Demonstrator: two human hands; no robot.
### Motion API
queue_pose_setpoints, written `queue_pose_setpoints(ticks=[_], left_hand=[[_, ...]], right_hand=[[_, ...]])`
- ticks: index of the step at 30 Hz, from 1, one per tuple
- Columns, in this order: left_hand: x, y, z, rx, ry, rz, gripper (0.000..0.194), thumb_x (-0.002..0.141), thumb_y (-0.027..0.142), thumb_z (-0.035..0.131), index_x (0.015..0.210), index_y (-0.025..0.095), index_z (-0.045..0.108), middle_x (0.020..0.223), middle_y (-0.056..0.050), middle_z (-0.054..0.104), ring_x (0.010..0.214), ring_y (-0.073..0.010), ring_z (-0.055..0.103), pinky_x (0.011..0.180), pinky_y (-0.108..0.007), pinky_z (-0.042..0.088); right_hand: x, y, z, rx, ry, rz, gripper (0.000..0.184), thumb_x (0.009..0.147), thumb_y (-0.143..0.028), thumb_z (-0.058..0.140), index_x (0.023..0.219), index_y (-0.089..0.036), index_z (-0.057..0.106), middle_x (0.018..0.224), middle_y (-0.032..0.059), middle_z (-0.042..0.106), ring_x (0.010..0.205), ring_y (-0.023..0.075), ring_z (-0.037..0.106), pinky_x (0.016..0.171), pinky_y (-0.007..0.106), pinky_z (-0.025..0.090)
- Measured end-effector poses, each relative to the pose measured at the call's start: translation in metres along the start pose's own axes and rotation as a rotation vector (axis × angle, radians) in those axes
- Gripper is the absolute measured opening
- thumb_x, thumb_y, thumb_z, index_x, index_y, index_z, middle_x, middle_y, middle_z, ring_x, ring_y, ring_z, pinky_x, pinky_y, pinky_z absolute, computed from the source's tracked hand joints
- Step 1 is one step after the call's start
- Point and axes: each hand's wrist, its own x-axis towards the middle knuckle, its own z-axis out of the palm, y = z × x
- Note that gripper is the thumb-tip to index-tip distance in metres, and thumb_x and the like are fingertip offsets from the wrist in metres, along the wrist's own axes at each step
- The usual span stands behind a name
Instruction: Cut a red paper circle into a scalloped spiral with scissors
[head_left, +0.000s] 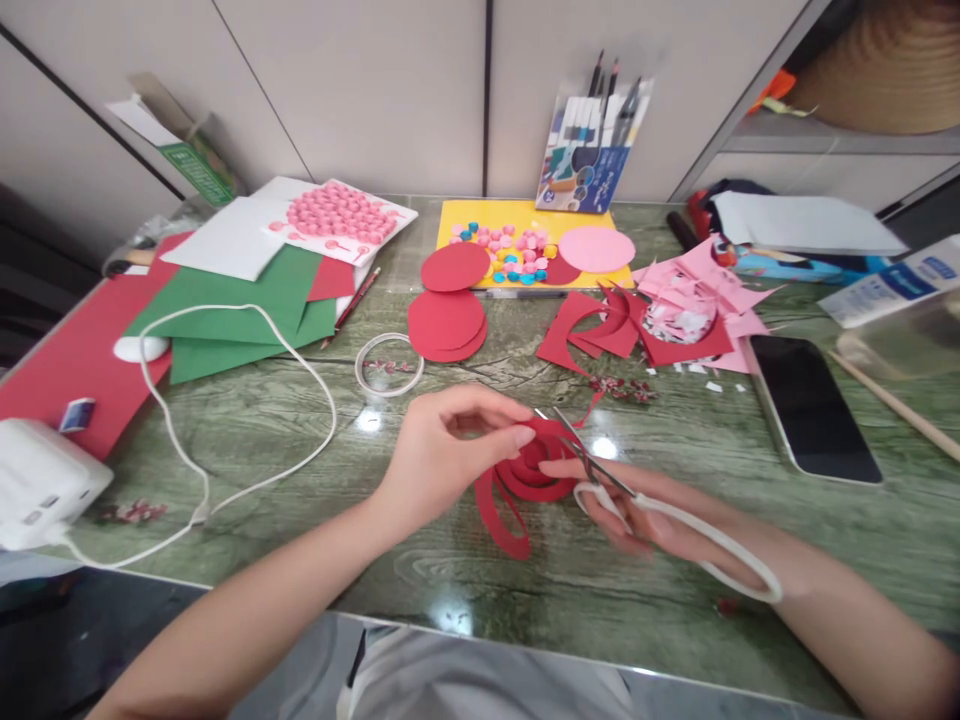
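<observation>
My left hand (450, 440) pinches the upper left edge of a red paper spiral (540, 478) between thumb and fingers. A cut strip of the spiral hangs down in a loop below that hand. My right hand (645, 515) holds white-handled scissors (589, 460), their blades crossing the upper right part of the spiral. One right finger reaches across onto the red paper. Behind the hands lie several red paper circles (448, 325) and red offcuts (592, 325) with curved edges.
A white cable (330, 400) loops across the left, near green paper (225, 300) and a white charger (45, 485). At right lie a phone (816, 408) and pink paper scraps (697, 290). Behind, a yellow sheet (457, 215) carries small pompoms beside a marker box (585, 160).
</observation>
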Motion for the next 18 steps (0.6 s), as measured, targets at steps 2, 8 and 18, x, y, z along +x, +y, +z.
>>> queue_pose_setpoints(ticks=[2, 8, 18], left_hand=[[-0.002, -0.002, 0.001, 0.023, 0.044, 0.04, 0.014, 0.072, 0.025, 0.08, 0.082, 0.017, 0.077, 0.077, -0.004, 0.077, 0.067, -0.014, 0.07, 0.063, -0.022, 0.057], [-0.004, -0.005, 0.002, 0.03, 0.07, 0.031, 0.014, 0.072, 0.026, 0.08, 0.084, 0.019, 0.079, 0.082, -0.005, 0.078, 0.071, -0.0165, 0.072, 0.064, -0.024, 0.058], [-0.003, -0.005, 0.003, 0.035, 0.027, -0.004, 0.015, 0.072, 0.027, 0.079, 0.084, 0.019, 0.079, 0.077, -0.005, 0.078, 0.064, -0.0162, 0.071, 0.058, -0.024, 0.057]], right_hand=[[0.0, 0.0, -0.001, 0.02, -0.022, 0.031, 0.058, 0.091, -0.063, 0.049, 0.139, -0.032, 0.049, 0.083, -0.0008, 0.039, 0.063, 0.0162, 0.029, 0.056, 0.031, 0.027], [0.003, 0.011, -0.003, 0.171, -0.114, -0.022, 0.06, 0.089, -0.066, 0.049, 0.139, -0.033, 0.048, 0.078, -0.0034, 0.036, 0.053, 0.0128, 0.026, 0.049, 0.029, 0.023], [0.003, -0.001, 0.009, 0.203, -0.034, -0.017, 0.054, 0.095, -0.059, 0.045, 0.14, -0.03, 0.049, 0.079, -0.0032, 0.034, 0.057, 0.0135, 0.026, 0.052, 0.03, 0.021]])
